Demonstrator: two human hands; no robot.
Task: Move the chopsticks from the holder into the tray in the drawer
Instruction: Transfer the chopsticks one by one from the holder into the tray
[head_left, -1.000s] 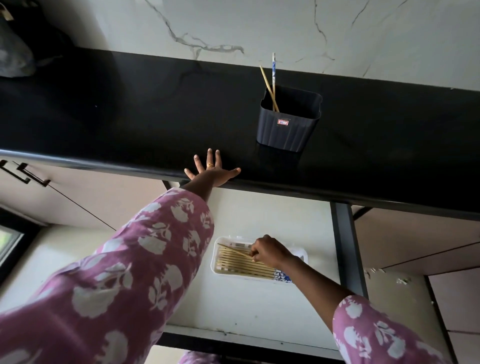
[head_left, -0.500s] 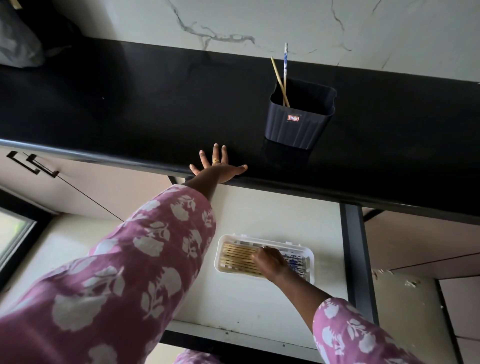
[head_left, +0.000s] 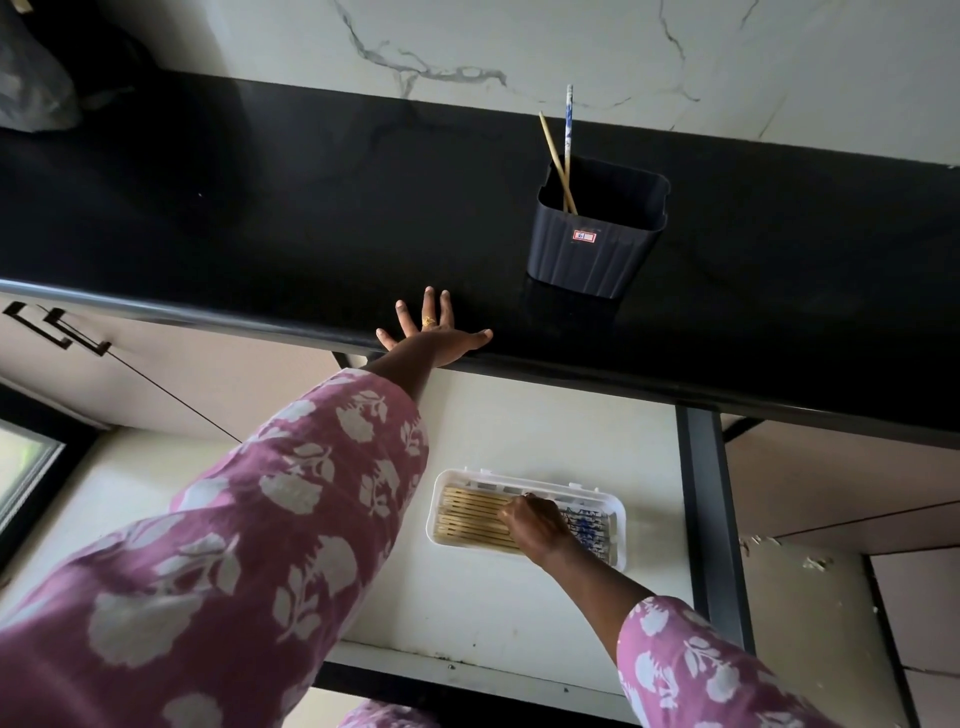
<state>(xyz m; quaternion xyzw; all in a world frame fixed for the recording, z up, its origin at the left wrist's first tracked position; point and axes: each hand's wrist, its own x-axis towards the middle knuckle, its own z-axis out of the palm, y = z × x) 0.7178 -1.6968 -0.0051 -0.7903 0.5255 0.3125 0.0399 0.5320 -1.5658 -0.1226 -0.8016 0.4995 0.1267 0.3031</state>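
A dark ribbed holder (head_left: 597, 228) stands on the black counter (head_left: 260, 218). Two chopsticks lean in it, a wooden one (head_left: 555, 156) and a white one with blue pattern (head_left: 568, 130). Below, in the open drawer (head_left: 519, 415), a white tray (head_left: 524, 480) holds several chopsticks (head_left: 470, 517) lying side by side. My right hand (head_left: 537, 527) rests low in the tray on those chopsticks, fingers curled; whether it grips one is hidden. My left hand (head_left: 434, 332) lies flat on the counter's front edge, fingers spread.
A grey bag (head_left: 31, 88) sits at the counter's far left. Closed cabinet fronts with dark handles (head_left: 57, 327) flank the drawer on the left. A dark frame post (head_left: 711, 519) runs along the drawer's right side. A marble wall (head_left: 467, 47) backs the counter.
My right hand has lowered flat onto the chopsticks in the tray; the one it held tilted a second ago now lies among them. My left hand stays on the counter edge.
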